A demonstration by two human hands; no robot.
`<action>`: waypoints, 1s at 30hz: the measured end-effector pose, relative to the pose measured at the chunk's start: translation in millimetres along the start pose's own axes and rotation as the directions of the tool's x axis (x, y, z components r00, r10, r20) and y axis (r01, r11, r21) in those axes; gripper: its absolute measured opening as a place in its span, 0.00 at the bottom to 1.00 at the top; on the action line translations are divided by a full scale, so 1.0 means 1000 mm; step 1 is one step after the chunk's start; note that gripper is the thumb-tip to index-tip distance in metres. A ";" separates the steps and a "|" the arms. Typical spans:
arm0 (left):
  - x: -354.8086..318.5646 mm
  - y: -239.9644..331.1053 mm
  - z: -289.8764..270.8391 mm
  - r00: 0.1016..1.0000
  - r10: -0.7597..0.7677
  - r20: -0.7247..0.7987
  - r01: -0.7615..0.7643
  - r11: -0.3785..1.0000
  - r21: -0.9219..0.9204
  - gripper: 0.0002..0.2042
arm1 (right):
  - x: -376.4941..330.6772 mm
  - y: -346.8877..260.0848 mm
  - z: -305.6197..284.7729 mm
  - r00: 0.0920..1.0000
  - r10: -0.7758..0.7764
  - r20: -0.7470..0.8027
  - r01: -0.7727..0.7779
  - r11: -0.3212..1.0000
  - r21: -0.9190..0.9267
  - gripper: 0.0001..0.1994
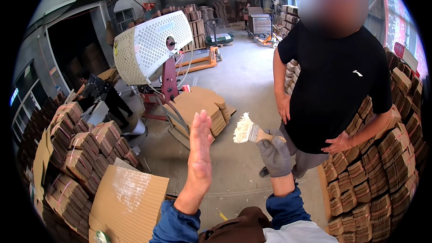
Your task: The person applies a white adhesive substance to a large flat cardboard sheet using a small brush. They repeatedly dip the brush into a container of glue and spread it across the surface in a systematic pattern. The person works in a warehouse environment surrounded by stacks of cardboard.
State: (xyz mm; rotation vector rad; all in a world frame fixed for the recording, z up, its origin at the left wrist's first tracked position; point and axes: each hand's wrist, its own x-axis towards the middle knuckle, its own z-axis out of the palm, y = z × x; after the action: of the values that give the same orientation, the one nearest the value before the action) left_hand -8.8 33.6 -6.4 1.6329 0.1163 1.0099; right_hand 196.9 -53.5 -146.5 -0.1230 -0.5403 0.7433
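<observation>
Over the concrete floor among cardboard stacks, our gloved right hand grips a paintbrush; our left hand is open flat.

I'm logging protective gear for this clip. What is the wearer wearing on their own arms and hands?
Both forearms have blue sleeves pushed back from the wrists. The left hand is bare, with no glove. The right hand wears a grey knitted work glove. No watch or rings show.
</observation>
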 end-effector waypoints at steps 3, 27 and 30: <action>-0.002 0.000 -0.005 1.000 -0.004 -0.016 0.005 1.000 0.004 0.61 | 0.002 0.007 0.004 1.000 0.011 -0.020 -0.011 1.000 -0.009 0.15; -0.019 0.010 -0.029 0.842 0.507 0.185 -0.539 0.809 0.235 0.57 | 0.021 0.032 0.017 0.997 0.079 0.005 -0.079 0.996 -0.038 0.13; -0.027 0.005 -0.040 0.854 0.500 0.144 -0.520 0.819 0.242 0.58 | 0.021 0.041 0.019 0.996 0.093 0.009 -0.092 0.996 -0.019 0.13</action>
State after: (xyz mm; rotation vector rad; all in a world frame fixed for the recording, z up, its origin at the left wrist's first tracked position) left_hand -53.3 47.0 -18.1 2.0110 -0.2635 1.3845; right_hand 175.2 -11.3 -133.6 -0.1629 -0.5539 0.8295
